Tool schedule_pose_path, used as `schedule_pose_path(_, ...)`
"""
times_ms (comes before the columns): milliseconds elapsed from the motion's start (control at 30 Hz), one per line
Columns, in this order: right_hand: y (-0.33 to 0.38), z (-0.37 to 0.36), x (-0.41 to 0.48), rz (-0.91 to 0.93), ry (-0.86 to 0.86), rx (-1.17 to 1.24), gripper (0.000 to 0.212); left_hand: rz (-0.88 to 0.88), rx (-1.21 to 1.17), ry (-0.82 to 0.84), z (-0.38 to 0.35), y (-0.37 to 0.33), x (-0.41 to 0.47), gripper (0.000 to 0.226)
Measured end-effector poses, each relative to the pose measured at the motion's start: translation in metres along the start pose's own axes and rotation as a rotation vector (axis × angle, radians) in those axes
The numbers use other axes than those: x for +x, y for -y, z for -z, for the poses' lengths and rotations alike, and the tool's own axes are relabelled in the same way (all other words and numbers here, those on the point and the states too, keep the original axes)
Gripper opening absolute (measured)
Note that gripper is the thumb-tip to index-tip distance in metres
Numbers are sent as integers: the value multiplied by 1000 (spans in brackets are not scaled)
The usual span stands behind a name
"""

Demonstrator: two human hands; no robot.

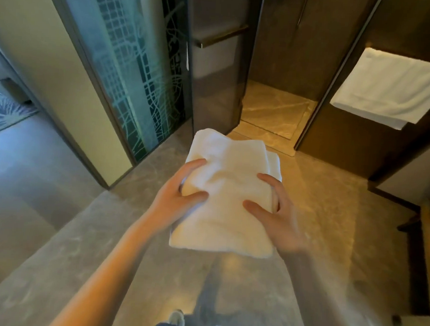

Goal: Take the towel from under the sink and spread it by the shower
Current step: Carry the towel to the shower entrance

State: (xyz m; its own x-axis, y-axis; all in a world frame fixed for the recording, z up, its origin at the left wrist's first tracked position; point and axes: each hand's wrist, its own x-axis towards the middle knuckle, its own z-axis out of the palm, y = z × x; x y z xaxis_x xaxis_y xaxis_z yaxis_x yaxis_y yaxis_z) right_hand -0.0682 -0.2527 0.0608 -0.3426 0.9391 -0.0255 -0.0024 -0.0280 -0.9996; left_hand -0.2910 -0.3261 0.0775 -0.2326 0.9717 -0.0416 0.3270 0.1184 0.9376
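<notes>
A white folded towel [229, 178] is held in front of me above the grey stone floor, thick and several layers deep. My left hand [180, 193] grips its left edge, thumb on top and fingers underneath. My right hand [273, 210] grips the right edge the same way. The shower [274, 108] lies straight ahead with a warm-lit marble floor and its doorway open. The towel's far edge hangs just short of the shower threshold [262, 136].
A dark glass shower door [216, 70] with a bar handle stands open on the left of the doorway. A patterned glass panel [139, 66] is further left. Another white towel [392, 87] hangs at the right. My foot [176, 319] is at the bottom.
</notes>
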Motion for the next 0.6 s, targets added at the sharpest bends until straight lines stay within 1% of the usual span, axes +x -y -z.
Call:
schedule_pose_path(133, 3, -51, 25, 8, -71, -5, 58, -12, -1, 59, 57, 11, 34, 66)
schedule_pose_path(233, 5, -70, 46, -6, -133, -28, 58, -25, -39, 107, 78, 20, 63, 65)
schedule_pose_path(400, 4, -77, 87, -13, -178, -99, 60, -23, -78, 152, 83, 28, 115, 66)
schedule_pose_path(500, 4, -73, 125, 3, -205, -108, 59, -16, -47, 133, 82, 25, 155, 67)
schedule_pose_path(600, 4, -65, 168, 11, -194, -107, 60, 3, -41, 112, 81, 19, 195, 68)
